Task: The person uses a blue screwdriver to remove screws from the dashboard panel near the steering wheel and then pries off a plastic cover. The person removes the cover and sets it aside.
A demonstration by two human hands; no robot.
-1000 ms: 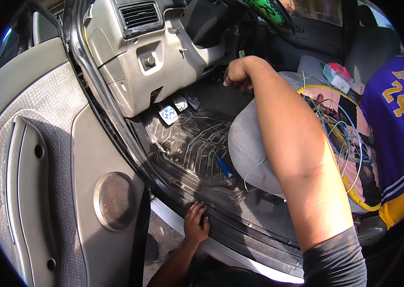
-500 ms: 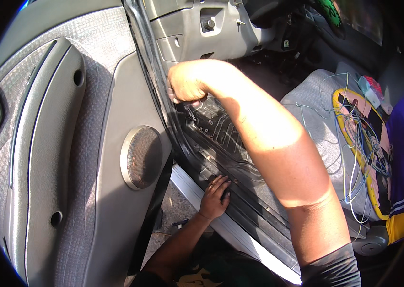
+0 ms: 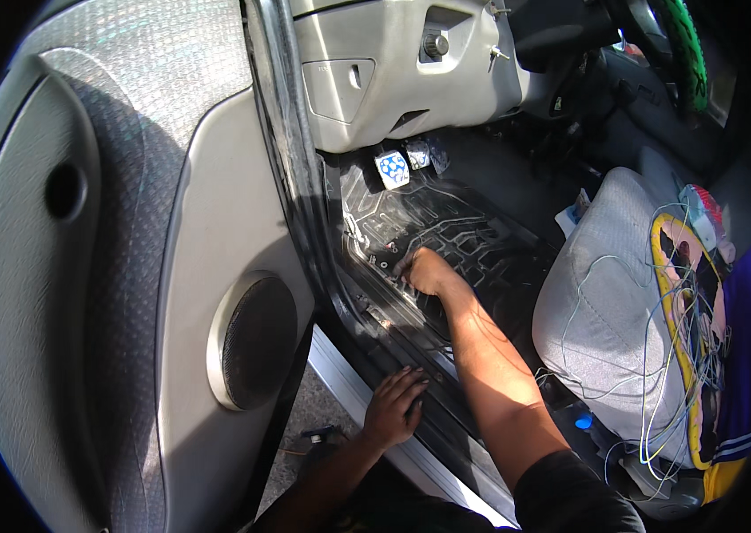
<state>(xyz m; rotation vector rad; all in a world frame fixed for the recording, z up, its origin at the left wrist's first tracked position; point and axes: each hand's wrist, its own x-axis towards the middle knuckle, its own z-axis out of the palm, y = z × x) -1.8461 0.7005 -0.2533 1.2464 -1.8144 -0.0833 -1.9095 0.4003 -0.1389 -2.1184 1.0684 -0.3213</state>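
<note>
My left hand (image 3: 393, 410) lies on the black door sill (image 3: 457, 426), its fingers stretched over the edge and holding nothing. Down in the footwell, my right hand (image 3: 429, 270) is at the side of the black floor mat (image 3: 482, 233), close to the inner edge of the sill. Its fingers are drawn together and point downward; whatever may be between them is hidden. Several small metal pieces (image 3: 384, 262), perhaps screws or nuts, lie beside those fingertips. A whitish fitting (image 3: 356, 233) sits farther along the same edge.
The open door with its round speaker (image 3: 255, 342) stands at left. Ahead are pedals (image 3: 393, 169) under the grey dashboard (image 3: 393, 71) and a green-covered steering wheel (image 3: 686, 53). A grey seat (image 3: 597, 302) at right bears a yellow-edged board (image 3: 659, 240) with tangled wires (image 3: 691, 346).
My right hand has come down from the door-frame seal to the footwell floor. My left hand stays on the sill. The view has shifted, and the pedals now show.
</note>
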